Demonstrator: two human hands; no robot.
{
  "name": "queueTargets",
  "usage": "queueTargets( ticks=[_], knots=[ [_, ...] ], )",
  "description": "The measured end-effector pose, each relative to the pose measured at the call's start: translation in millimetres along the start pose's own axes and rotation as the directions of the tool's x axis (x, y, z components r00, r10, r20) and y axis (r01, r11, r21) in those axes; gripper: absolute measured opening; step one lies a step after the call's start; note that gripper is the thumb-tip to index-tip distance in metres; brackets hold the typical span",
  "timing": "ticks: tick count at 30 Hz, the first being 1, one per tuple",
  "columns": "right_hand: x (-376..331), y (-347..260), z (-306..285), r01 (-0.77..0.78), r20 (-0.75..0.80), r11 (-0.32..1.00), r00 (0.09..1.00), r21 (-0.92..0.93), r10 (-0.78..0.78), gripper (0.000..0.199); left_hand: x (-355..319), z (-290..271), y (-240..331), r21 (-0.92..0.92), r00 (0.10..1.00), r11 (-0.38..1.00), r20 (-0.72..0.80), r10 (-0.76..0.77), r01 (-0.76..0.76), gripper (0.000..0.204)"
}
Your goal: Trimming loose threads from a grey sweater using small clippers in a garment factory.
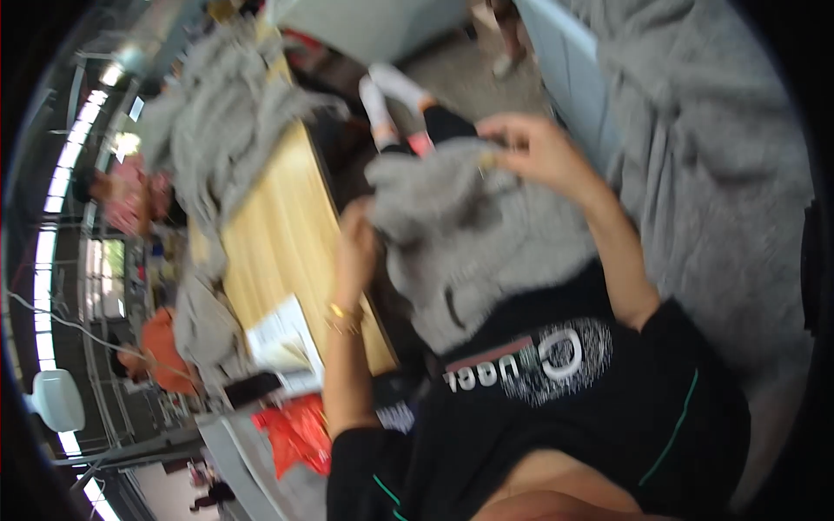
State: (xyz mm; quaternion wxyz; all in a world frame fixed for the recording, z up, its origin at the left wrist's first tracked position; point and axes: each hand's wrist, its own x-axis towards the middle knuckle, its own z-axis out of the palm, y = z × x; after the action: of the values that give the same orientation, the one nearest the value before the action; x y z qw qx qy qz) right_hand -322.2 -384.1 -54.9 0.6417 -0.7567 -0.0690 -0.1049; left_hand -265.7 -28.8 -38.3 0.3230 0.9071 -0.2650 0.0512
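A grey fleece piece (486, 234) lies bunched across my lap. My right hand (543, 156) is at its far right edge, fingers bent. A small yellowish object (489, 161) shows at the fingertips, too blurred to name. My left hand (354, 239), smeared by motion, is beside the left edge of the fleece, near the table's side. Its fingers do not show clearly, and I cannot tell whether it touches the cloth. Gold-coloured bands circle the left wrist.
To my left a wooden table (278, 234) carries heaped grey fleece (226, 113), papers (287, 339) and a dark flat object (252, 391). A red plastic bag (300, 434) lies nearer. More grey fleece (704, 191) drapes over a pale blue panel (573, 65) at right. People sit beyond the table.
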Motion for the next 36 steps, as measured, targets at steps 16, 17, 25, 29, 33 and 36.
queueTargets(
  ticks=[16, 17, 25, 29, 33, 36],
  knots=[
    [8.4, 37.6, 78.3, -0.255, 0.337, 0.928, 0.928, 0.271, 0.157, 0.050, 8.1, 11.2, -34.6, -0.841, 0.880, 0.388, 0.194, -0.435, 0.377, 0.041],
    [12.1, 43.4, 92.3, -0.204, 0.291, 0.909, 0.952, 0.363, 0.098, 0.054, 10.4, 12.5, -41.1, -0.860, 0.884, 0.357, 0.198, -0.424, 0.364, 0.041],
    [32.3, 77.3, 103.4, -0.163, 0.306, 0.961, 0.925, -0.222, 0.228, 0.025, 4.7, 20.4, -61.5, -0.896, 0.818, 0.220, 0.222, -0.530, 0.386, 0.037],
    [42.4, 81.6, 101.4, -0.226, 0.340, 0.974, 0.914, -0.025, 0.220, 0.028, 1.5, 19.9, -64.9, -0.877, 0.816, 0.256, 0.224, -0.533, 0.407, 0.036],
    [47.6, 72.3, 93.6, -0.360, 0.392, 0.918, 0.878, 0.165, 0.274, 0.024, 0.2, 21.0, -68.4, -0.878, 0.793, 0.223, 0.241, -0.560, 0.424, 0.035],
    [47.6, 69.3, 88.3, -0.405, 0.358, 0.886, 0.880, 0.226, 0.311, 0.023, 0.1, 21.9, -67.2, -0.871, 0.787, 0.212, 0.264, -0.558, 0.443, 0.034]
  ],
)
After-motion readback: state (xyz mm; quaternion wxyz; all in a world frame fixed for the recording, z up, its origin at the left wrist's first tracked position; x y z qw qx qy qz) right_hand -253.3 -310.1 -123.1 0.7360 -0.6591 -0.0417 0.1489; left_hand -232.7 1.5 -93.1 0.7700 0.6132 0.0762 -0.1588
